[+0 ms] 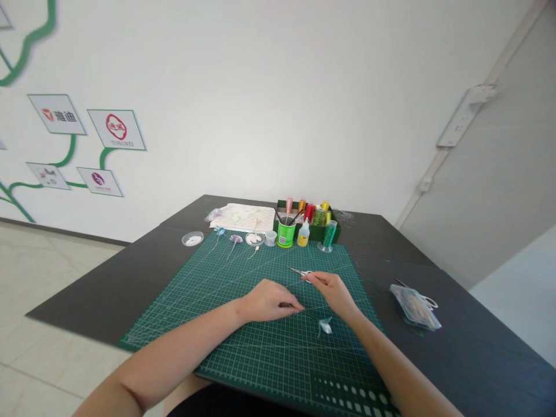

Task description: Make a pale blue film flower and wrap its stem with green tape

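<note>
The wire stem (311, 317) lay on the cutting mat (195, 289), pinched under the clenched fingertips of the left hand (269, 301). Its pale petal (325, 327) sat just right of them, below the right hand (332, 289). That hand grasped the scissors (299, 271), tips pointing left, just beyond the left fingers. This looked like a trimming step; a cut would call for bringing the blades down onto the wire.

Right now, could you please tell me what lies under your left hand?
The left hand rests on the green cutting mat, fingertips pinning a thin dark stem leading to a pale flower. The palm covers anything else.
</note>
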The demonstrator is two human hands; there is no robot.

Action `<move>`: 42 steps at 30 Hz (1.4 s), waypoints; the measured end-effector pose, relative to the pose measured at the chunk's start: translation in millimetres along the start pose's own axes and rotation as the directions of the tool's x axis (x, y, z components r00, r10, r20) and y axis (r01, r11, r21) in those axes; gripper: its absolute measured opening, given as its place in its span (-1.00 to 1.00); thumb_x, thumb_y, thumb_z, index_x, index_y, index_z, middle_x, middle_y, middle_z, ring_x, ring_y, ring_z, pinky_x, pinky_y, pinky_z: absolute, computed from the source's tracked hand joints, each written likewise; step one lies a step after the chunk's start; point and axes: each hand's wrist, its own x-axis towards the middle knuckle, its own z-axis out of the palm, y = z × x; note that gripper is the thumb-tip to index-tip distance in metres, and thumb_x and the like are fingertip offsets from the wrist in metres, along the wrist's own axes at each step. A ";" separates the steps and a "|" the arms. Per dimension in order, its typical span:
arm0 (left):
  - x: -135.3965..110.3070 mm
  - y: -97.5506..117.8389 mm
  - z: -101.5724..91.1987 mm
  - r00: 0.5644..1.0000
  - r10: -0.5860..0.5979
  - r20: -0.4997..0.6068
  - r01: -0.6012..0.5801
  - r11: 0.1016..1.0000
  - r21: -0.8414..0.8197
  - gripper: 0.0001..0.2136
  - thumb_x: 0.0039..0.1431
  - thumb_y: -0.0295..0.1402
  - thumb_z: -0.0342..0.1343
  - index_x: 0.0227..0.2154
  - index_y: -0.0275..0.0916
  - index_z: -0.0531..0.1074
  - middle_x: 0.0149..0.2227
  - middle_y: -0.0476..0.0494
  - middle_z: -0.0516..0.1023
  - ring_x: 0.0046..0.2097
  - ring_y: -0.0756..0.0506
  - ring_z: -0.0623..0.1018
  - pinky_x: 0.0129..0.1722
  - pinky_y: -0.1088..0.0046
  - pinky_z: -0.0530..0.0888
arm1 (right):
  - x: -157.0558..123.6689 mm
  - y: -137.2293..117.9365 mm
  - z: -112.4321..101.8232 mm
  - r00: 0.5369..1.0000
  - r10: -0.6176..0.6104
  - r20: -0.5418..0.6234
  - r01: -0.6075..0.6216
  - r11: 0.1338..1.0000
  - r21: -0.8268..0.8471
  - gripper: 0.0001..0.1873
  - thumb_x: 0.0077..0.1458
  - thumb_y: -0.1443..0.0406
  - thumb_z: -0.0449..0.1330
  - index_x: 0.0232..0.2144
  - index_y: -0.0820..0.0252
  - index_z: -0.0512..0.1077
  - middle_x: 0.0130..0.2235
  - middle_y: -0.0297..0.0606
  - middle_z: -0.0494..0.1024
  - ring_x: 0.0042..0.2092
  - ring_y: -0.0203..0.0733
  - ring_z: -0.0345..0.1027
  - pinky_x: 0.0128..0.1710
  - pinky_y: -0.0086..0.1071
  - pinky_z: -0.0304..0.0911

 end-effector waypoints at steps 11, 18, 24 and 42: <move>-0.4 0.3 0.5 1.000 0.011 -0.011 -0.011 1.000 -0.023 -0.82 0.35 -0.25 0.16 -0.12 -0.09 0.64 -0.16 0.03 0.72 -0.16 -0.03 0.67 -0.12 0.54 0.47 | 2.5 5.2 -1.2 0.999 0.005 0.035 -0.004 0.999 -0.043 -0.60 0.17 0.07 0.13 -0.33 0.17 0.68 -0.27 -0.17 0.73 -0.20 0.06 0.58 -0.15 -0.17 0.39; -0.6 -0.5 1.2 0.999 0.011 -0.030 -0.012 1.000 -0.027 -0.83 0.33 -0.26 0.18 -0.14 -0.12 0.65 -0.18 0.01 0.72 -0.16 -0.03 0.67 -0.12 0.55 0.46 | 2.5 6.1 -0.9 0.999 0.005 0.046 -0.002 0.998 -0.066 -0.60 0.17 0.08 0.12 -0.33 0.16 0.69 -0.34 -0.22 0.72 -0.26 0.02 0.56 -0.23 -0.23 0.39; 0.1 1.2 1.0 0.999 -0.015 -0.052 0.014 1.000 -0.015 -0.81 0.32 -0.25 0.18 -0.11 -0.11 0.64 -0.18 0.01 0.71 -0.21 -0.02 0.65 -0.14 0.54 0.46 | 3.5 12.0 -0.1 0.999 0.004 0.035 -0.001 0.998 -0.067 -0.62 0.16 0.09 0.14 -0.34 0.15 0.69 -0.31 -0.21 0.73 -0.20 0.05 0.57 -0.21 -0.22 0.40; -1.6 3.2 1.9 0.986 -0.054 -0.156 0.054 0.999 -0.003 -0.74 0.33 -0.19 0.17 0.00 -0.07 0.60 -0.29 0.02 0.70 -0.34 -0.01 0.57 -0.31 0.53 0.36 | 4.8 13.3 -1.6 0.996 0.026 0.080 -0.019 0.996 -0.082 -0.56 0.14 0.06 0.11 -0.31 0.20 0.69 -0.28 -0.14 0.73 -0.18 0.11 0.56 -0.13 -0.14 0.36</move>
